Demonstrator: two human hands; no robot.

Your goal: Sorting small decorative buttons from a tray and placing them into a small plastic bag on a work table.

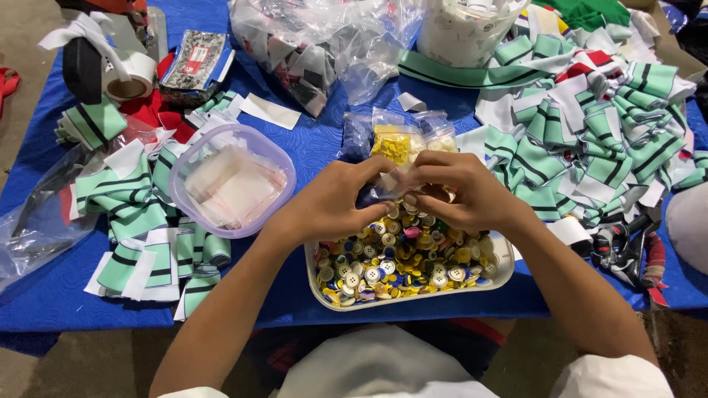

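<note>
garment workshop: striped fabric collars (590, 125) heaped, tray of buttons (405, 265), blue work table (324, 140).

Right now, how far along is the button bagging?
Done: bags of yellow buttons lie behind the hands. In hand: left hand and right hand pinch a small clear bag over the tray. Left: the tray remains heaped with loose buttons.

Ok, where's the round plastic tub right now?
In the head view, the tub sits left of the left hand, among striped fabric pieces on the blue cloth.
</note>
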